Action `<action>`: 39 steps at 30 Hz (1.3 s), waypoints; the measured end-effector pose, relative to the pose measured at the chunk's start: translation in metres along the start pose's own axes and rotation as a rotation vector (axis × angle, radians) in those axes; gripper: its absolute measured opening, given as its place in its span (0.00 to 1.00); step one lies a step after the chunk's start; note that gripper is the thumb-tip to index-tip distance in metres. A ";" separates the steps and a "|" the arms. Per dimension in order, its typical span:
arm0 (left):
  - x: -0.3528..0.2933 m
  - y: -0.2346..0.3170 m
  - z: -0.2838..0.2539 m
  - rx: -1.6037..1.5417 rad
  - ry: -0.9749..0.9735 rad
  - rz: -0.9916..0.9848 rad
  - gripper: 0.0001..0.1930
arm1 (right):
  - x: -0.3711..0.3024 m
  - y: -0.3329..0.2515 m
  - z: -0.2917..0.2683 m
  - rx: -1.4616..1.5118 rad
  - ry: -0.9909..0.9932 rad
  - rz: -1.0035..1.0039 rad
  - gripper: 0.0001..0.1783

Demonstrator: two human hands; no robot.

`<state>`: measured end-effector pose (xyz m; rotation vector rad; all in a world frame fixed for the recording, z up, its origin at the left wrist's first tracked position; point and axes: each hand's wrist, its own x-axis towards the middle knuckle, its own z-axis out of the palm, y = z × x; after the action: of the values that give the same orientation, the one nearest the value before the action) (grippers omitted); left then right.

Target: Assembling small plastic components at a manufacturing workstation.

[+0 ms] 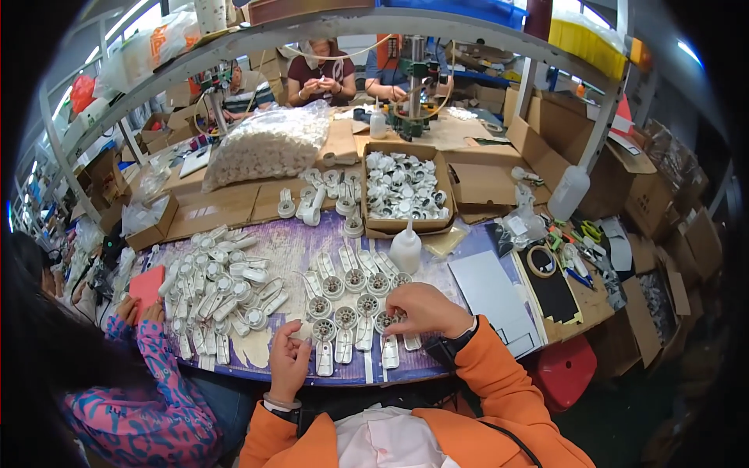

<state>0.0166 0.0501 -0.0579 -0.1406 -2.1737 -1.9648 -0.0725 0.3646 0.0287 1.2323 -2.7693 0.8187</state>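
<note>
Rows of white plastic handles with round cup heads (346, 316) lie in front of me on the purple-patterned table, metal-looking parts showing inside the cups. My right hand (429, 310) reaches over one cup (382, 321) in the nearer row, thumb and fingers pinched down at it. What they hold is too small to make out. Left of the rows, my left hand (289, 360) hovers at the table's near edge, its fingers curled toward the palm. A pale bit seems to show at its fingertips, but I cannot tell what it is.
A pile of white handled parts (222, 285) lies left. Behind stand a squeeze bottle (406, 251), a carton of small white parts (367, 222) and a bulging bag (269, 148). Right are a grey panel (493, 300) and tools (577, 265). A co-worker's hands (139, 310) hold something red.
</note>
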 end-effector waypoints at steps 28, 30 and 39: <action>-0.006 -0.011 -0.017 -0.048 0.002 0.081 0.12 | -0.096 -0.020 0.013 -0.144 0.359 0.198 0.22; 0.001 -0.007 -0.014 -0.050 -0.059 0.052 0.12 | -0.101 -0.017 0.008 -0.100 0.400 0.205 0.21; 0.004 -0.008 -0.007 -0.013 -0.021 0.062 0.11 | -0.124 -0.004 0.002 -0.101 0.438 0.275 0.22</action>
<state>0.0113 0.0421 -0.0637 -0.2287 -2.1435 -1.9527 0.0165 0.4470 0.0031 0.5733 -2.5989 0.8292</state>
